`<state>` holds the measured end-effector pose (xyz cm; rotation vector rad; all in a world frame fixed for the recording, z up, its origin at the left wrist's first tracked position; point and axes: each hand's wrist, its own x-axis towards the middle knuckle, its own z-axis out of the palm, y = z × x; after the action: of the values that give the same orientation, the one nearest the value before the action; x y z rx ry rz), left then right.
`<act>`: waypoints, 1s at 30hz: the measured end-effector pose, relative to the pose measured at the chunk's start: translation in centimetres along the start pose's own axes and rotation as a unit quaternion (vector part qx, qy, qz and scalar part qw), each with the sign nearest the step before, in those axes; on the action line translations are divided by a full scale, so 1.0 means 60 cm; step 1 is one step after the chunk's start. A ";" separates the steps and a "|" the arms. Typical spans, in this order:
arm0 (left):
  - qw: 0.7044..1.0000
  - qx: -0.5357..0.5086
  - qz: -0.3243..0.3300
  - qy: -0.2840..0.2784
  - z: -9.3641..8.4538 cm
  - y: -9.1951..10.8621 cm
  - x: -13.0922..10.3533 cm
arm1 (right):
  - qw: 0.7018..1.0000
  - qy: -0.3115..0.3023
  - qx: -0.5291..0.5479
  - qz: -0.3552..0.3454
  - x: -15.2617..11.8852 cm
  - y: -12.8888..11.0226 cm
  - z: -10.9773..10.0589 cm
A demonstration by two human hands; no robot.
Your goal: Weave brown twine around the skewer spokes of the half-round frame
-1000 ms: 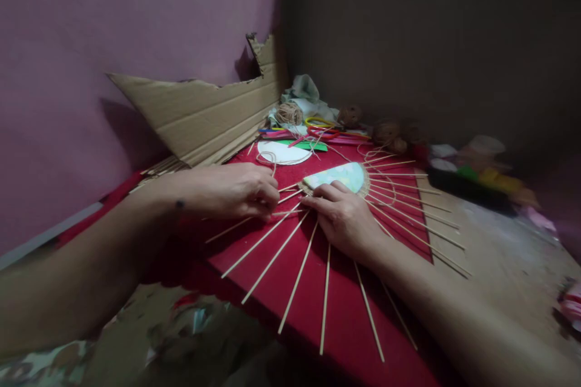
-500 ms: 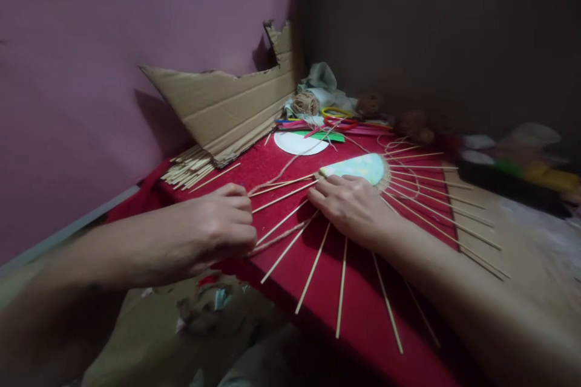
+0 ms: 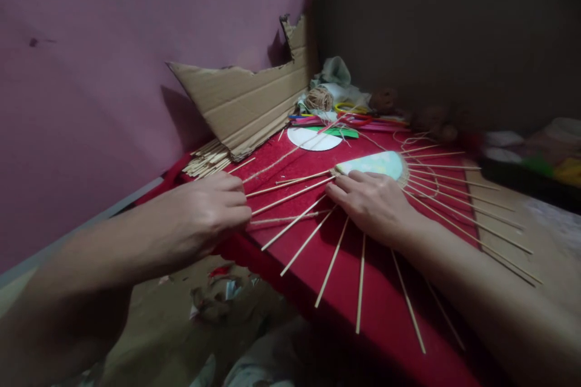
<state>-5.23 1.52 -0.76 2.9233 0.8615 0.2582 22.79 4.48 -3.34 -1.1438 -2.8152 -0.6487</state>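
Observation:
A half-round card piece [image 3: 374,164], pale green and white with a twine-wrapped rim, lies on the red cloth. Thin wooden sticks [image 3: 308,246] fan outward from it. My right hand [image 3: 374,201] is closed over the near side of its rim, fingers curled down on the stick bases; the fingertips are partly hidden. Out to the left, my left hand [image 3: 222,205] is closed on jute twine [image 3: 290,218], beside the outer ends of the leftmost sticks. One strand runs from this hand toward my right fingers, another toward the back of the table.
Behind stand a torn cardboard sheet [image 3: 254,100] and a bundle of loose sticks [image 3: 206,158]. A white half circle [image 3: 315,141], a ball of twine [image 3: 319,98] and yellow-handled scissors [image 3: 350,108] lie at the back. The red cloth [image 3: 390,320] ends at the table's near edge.
My left hand has moved slightly up relative to the sticks, and the near strand of twine has swung up with it. My right hand keeps its place on the rim. The camera view has shifted.

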 end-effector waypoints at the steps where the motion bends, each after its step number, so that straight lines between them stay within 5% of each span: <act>1: 1.000 0.004 0.005 -0.011 -0.006 -0.013 0.004 | 1.000 0.005 -0.003 -0.004 -0.002 0.001 0.001; 5: 0.998 0.053 -0.034 -0.011 -0.029 -0.071 0.049 | 0.999 0.039 -0.004 -0.020 -0.006 0.003 0.008; 10: 0.981 0.141 -0.135 -0.017 -0.034 -0.129 0.161 | 0.992 0.118 0.040 0.024 -0.008 0.002 0.022; 17: 0.960 0.179 -0.213 -0.043 -0.021 -0.141 0.283 | 0.978 0.190 0.071 0.052 -0.010 0.003 0.035; 23: 0.953 0.157 -0.257 -0.036 0.003 -0.142 0.285 | 0.979 0.182 0.078 0.056 -0.007 0.003 0.039; 30: 0.969 0.109 -0.223 -0.020 0.009 -0.171 0.261 | 0.981 0.145 0.110 0.075 -0.003 0.006 0.041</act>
<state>2.39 18.60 -0.46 2.7992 1.5903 0.0732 23.45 5.56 -5.46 -1.1071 -2.4577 -0.4385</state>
